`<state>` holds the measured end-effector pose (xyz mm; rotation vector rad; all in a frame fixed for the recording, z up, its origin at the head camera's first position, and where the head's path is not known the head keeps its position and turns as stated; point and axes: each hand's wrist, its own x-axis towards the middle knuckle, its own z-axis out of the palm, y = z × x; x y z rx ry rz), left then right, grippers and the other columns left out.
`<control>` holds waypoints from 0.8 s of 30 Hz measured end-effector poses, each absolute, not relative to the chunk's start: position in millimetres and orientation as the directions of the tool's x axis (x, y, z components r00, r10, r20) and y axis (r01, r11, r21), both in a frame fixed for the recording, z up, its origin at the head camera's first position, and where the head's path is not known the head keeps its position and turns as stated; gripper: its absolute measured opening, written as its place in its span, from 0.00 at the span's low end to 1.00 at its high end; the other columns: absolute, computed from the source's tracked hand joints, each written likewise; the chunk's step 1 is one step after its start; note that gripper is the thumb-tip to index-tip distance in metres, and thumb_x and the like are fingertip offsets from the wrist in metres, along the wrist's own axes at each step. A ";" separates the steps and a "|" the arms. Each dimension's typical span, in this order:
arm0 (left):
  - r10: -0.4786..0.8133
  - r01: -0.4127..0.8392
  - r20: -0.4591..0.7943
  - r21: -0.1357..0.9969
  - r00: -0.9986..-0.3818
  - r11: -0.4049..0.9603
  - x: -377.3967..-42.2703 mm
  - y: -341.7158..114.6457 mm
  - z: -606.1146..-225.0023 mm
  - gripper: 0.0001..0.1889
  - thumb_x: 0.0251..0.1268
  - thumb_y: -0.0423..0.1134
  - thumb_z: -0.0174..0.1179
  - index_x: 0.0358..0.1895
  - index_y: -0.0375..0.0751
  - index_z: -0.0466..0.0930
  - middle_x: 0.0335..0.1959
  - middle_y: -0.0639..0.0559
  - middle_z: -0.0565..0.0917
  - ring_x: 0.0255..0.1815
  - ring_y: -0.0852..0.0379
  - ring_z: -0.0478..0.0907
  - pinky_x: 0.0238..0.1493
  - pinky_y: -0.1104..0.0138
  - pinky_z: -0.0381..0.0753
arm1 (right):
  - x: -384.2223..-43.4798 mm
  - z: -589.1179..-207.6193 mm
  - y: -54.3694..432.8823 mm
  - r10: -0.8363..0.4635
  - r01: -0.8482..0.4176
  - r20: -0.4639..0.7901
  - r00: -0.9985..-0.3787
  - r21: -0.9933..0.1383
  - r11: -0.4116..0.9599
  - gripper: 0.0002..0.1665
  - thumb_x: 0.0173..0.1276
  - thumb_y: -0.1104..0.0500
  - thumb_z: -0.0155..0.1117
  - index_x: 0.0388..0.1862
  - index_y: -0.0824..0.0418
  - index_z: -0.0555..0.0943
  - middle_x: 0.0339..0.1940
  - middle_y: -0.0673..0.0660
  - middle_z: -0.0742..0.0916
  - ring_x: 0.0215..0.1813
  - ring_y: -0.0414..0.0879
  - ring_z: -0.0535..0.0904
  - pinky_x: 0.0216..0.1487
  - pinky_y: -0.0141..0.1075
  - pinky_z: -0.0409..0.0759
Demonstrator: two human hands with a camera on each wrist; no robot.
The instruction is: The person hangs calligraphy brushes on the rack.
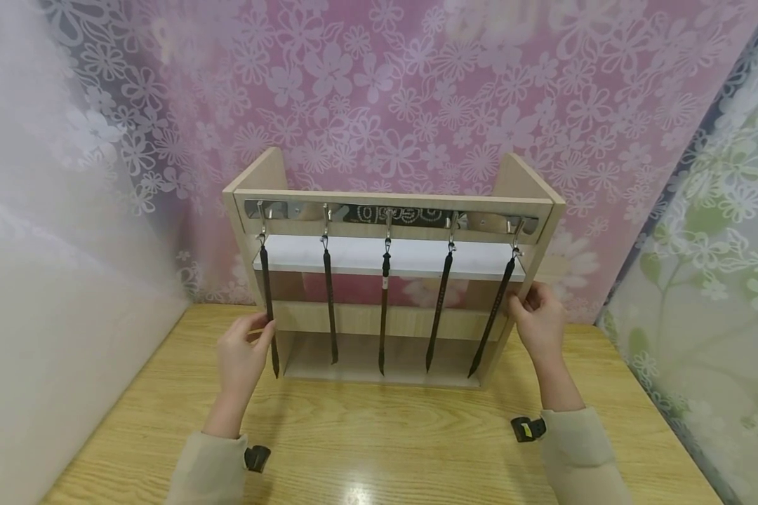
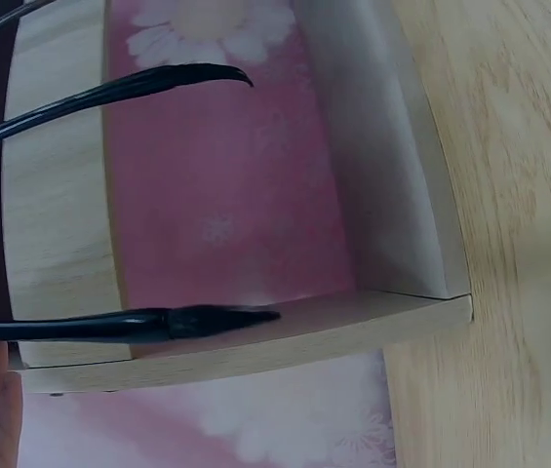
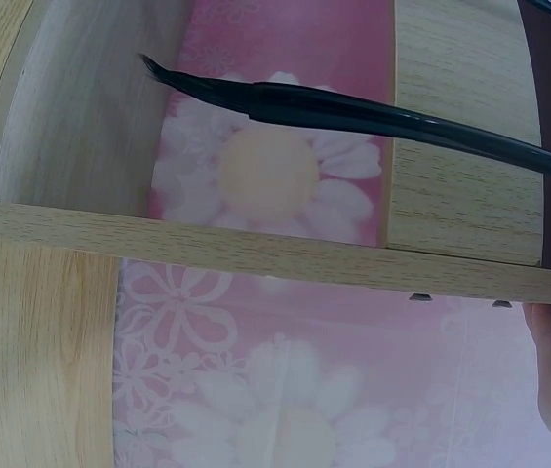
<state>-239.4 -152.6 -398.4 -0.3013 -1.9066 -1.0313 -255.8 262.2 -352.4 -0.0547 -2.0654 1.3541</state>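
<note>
A pale wooden rack [image 1: 385, 322] stands upright on the table, with a shiny metal hook strip [image 1: 303, 210] across its top front board. From the hooks hang several dark calligraphy brushes, tips down, among them the middle brush [image 1: 384, 308]. My left hand [image 1: 243, 351] grips the rack's left side panel, its fingertips right at the leftmost brush [image 2: 138, 326]. On the opposite side, my right hand [image 1: 540, 322] pinches the right side panel [image 3: 255, 255], with the thumb in front and the fingers outside. The rightmost brush [image 3: 334, 109] hangs just inward from it.
Under the rack is a wood-grain table [image 1: 354, 435]. Close behind rises a pink flowered backdrop [image 1: 379, 91], with a white wall panel [image 1: 69, 245] on the left and a green-flowered one [image 1: 701, 315] on the right. A white shelf [image 1: 354, 254] spans the rack behind the brushes.
</note>
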 end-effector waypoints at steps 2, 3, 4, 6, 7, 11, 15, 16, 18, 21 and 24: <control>-0.195 0.580 0.809 0.544 -0.554 0.607 -242.6 -151.7 -399.3 0.08 0.44 0.22 0.64 0.32 0.27 0.80 0.26 0.40 0.80 0.27 0.49 0.79 0.26 0.66 0.81 | -255.5 -352.1 262.3 0.374 -0.311 0.502 -0.780 -0.829 0.464 0.16 0.57 0.68 0.58 0.44 0.75 0.73 0.41 0.69 0.80 0.48 0.55 0.76 0.43 0.22 0.75; -0.195 0.583 0.810 0.544 -0.554 0.604 -243.9 -151.3 -399.7 0.08 0.44 0.22 0.64 0.32 0.27 0.80 0.26 0.40 0.80 0.26 0.49 0.79 0.26 0.66 0.81 | -255.4 -351.9 262.3 0.375 -0.309 0.504 -0.778 -0.827 0.471 0.16 0.57 0.68 0.58 0.44 0.75 0.73 0.40 0.69 0.80 0.47 0.55 0.76 0.42 0.21 0.75; -0.192 0.586 0.811 0.542 -0.552 0.602 -244.9 -151.0 -400.2 0.08 0.44 0.23 0.64 0.32 0.27 0.80 0.26 0.40 0.80 0.26 0.49 0.79 0.26 0.67 0.81 | -255.2 -351.8 262.3 0.376 -0.309 0.506 -0.776 -0.825 0.473 0.16 0.57 0.68 0.58 0.44 0.75 0.73 0.40 0.69 0.80 0.47 0.55 0.76 0.42 0.21 0.75; -0.188 0.594 0.814 0.539 -0.550 0.597 -246.9 -150.4 -401.7 0.08 0.44 0.23 0.64 0.31 0.26 0.79 0.25 0.39 0.81 0.25 0.49 0.79 0.26 0.67 0.81 | -255.0 -352.0 262.1 0.378 -0.308 0.505 -0.776 -0.826 0.473 0.15 0.57 0.68 0.58 0.43 0.75 0.73 0.40 0.70 0.80 0.47 0.55 0.77 0.42 0.21 0.75; -0.186 0.598 0.815 0.538 -0.549 0.594 -247.6 -150.0 -402.4 0.08 0.44 0.22 0.64 0.31 0.26 0.79 0.25 0.39 0.81 0.25 0.48 0.79 0.26 0.67 0.81 | -254.9 -352.1 262.0 0.379 -0.305 0.505 -0.775 -0.825 0.476 0.15 0.57 0.68 0.58 0.43 0.75 0.73 0.40 0.70 0.80 0.46 0.55 0.77 0.42 0.21 0.75; -0.178 0.608 0.816 0.538 -0.550 0.584 -250.2 -148.9 -406.0 0.07 0.43 0.22 0.64 0.30 0.26 0.79 0.25 0.39 0.81 0.25 0.47 0.79 0.25 0.66 0.82 | -254.7 -352.8 262.2 0.384 -0.304 0.508 -0.771 -0.823 0.479 0.15 0.57 0.68 0.58 0.42 0.76 0.73 0.40 0.70 0.80 0.46 0.55 0.77 0.44 0.23 0.75; -0.180 0.624 0.827 0.528 -0.533 0.577 -251.1 -148.2 -407.8 0.07 0.44 0.21 0.64 0.30 0.25 0.79 0.24 0.38 0.80 0.24 0.46 0.79 0.24 0.63 0.81 | -254.5 -352.6 262.1 0.382 -0.307 0.518 -0.766 -0.816 0.490 0.15 0.56 0.68 0.58 0.42 0.75 0.73 0.40 0.70 0.80 0.46 0.56 0.77 0.44 0.24 0.76; -0.180 0.627 0.830 0.525 -0.528 0.576 -251.3 -148.3 -408.1 0.07 0.43 0.21 0.64 0.30 0.25 0.79 0.24 0.38 0.81 0.24 0.46 0.79 0.24 0.63 0.81 | -254.4 -352.5 262.0 0.382 -0.307 0.518 -0.765 -0.815 0.491 0.15 0.56 0.68 0.58 0.42 0.75 0.73 0.39 0.70 0.80 0.46 0.56 0.77 0.44 0.24 0.76; -0.184 0.636 0.835 0.521 -0.519 0.570 -251.5 -148.2 -408.1 0.06 0.44 0.21 0.63 0.29 0.25 0.79 0.24 0.38 0.80 0.24 0.46 0.79 0.24 0.62 0.81 | -254.5 -352.2 262.0 0.384 -0.305 0.518 -0.765 -0.815 0.492 0.15 0.56 0.68 0.58 0.42 0.75 0.74 0.39 0.69 0.80 0.46 0.56 0.77 0.44 0.24 0.76; -0.190 0.638 0.840 0.515 -0.508 0.572 -252.2 -149.2 -408.8 0.06 0.45 0.21 0.63 0.29 0.25 0.79 0.24 0.38 0.80 0.24 0.45 0.79 0.23 0.61 0.81 | -254.5 -352.1 262.0 0.379 -0.301 0.510 -0.772 -0.819 0.489 0.15 0.57 0.67 0.58 0.42 0.75 0.74 0.39 0.70 0.80 0.46 0.54 0.77 0.43 0.22 0.75; -0.191 0.634 0.844 0.508 -0.500 0.584 -251.9 -150.5 -409.3 0.06 0.44 0.20 0.63 0.29 0.25 0.79 0.24 0.38 0.80 0.24 0.45 0.79 0.23 0.59 0.81 | -253.5 -353.8 262.2 0.362 -0.305 0.510 -0.781 -0.816 0.492 0.15 0.58 0.66 0.58 0.43 0.74 0.74 0.40 0.70 0.80 0.46 0.52 0.77 0.43 0.21 0.75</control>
